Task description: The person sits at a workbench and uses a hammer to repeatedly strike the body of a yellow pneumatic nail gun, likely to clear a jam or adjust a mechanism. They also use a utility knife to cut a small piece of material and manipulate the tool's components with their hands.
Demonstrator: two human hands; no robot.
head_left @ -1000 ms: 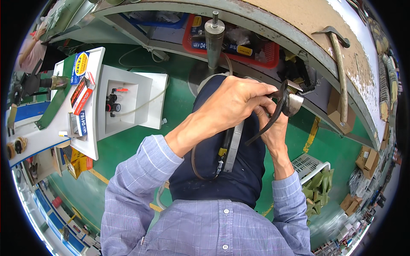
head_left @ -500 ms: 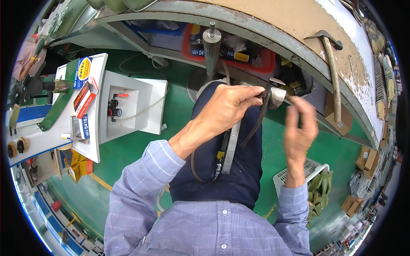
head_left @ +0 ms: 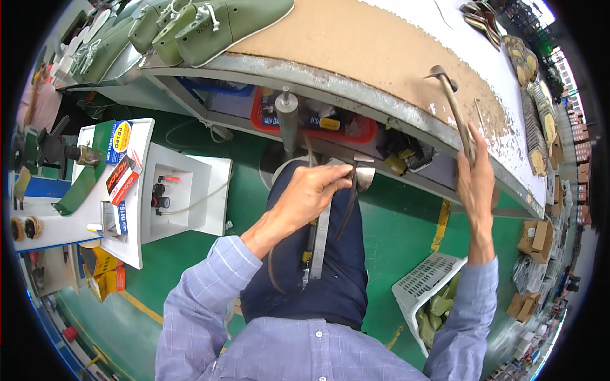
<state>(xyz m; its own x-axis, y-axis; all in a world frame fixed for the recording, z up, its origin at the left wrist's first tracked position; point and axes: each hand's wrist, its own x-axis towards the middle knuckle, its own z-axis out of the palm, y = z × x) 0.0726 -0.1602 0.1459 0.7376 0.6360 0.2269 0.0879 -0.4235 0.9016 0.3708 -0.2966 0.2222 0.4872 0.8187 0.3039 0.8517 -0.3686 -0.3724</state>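
Observation:
My left hand is closed, its thumb and fingertips pinching the top of a thin dark strip over my lap. Just past the fingertips is a silvery metal piece; what it belongs to is partly hidden. Below this hand, a grey metal bar rests along my thighs beside a clear hose with a metal fitting. At the bench's right side, my right hand has its fingers around the lower handle of a hammer. The hammer's dark head lies on the bench top.
Green shoe lasts stand at the bench's far left. A metal post rises before a red basket on the under-shelf. A white stand with staple boxes is at left. A white basket holding green lasts sits at right.
My right hand has moved from beside the metal piece out to the hammer's handle. My left hand keeps its pinch on the dark strip. The view has shifted, showing more of the bench.

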